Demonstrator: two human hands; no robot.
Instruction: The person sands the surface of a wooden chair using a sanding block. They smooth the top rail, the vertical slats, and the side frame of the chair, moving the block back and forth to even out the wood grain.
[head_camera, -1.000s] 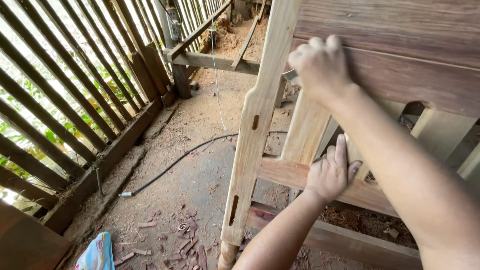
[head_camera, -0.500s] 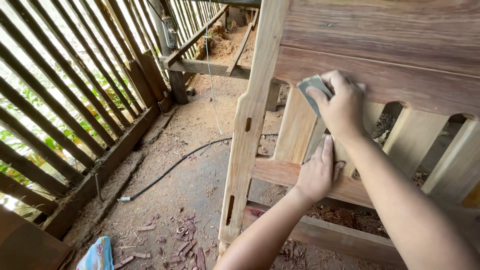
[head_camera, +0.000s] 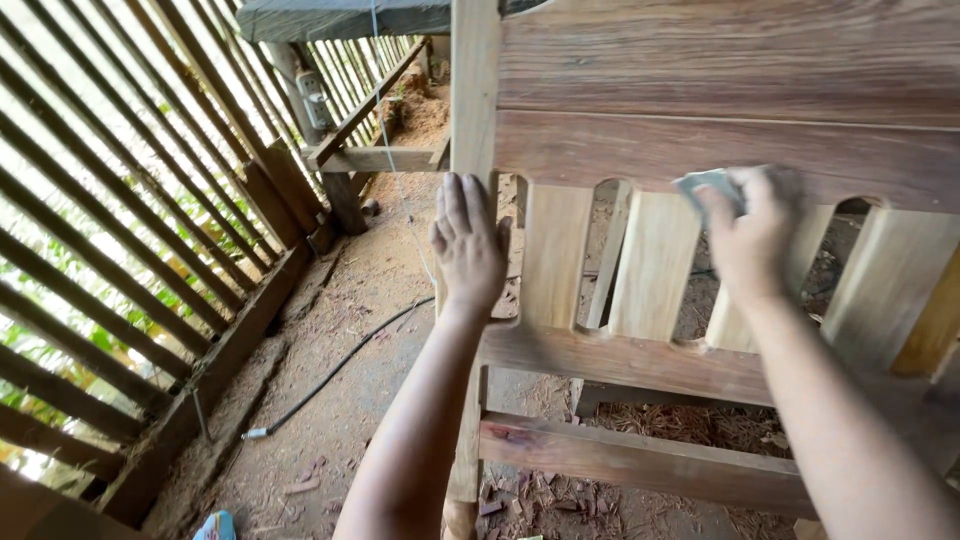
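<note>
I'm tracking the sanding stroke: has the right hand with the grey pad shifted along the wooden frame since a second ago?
Yes. The right hand with the sanding pad has moved rightward, away from the corner post, and lower, onto the slats.

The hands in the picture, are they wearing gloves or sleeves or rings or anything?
No. The left hand and the right hand are both bare, with no gloves. Both forearms are bare too, with no sleeves as far as the picture shows. No watch or bracelet shows on either wrist. The right hand is blurred, so rings there cannot be ruled out.
</note>
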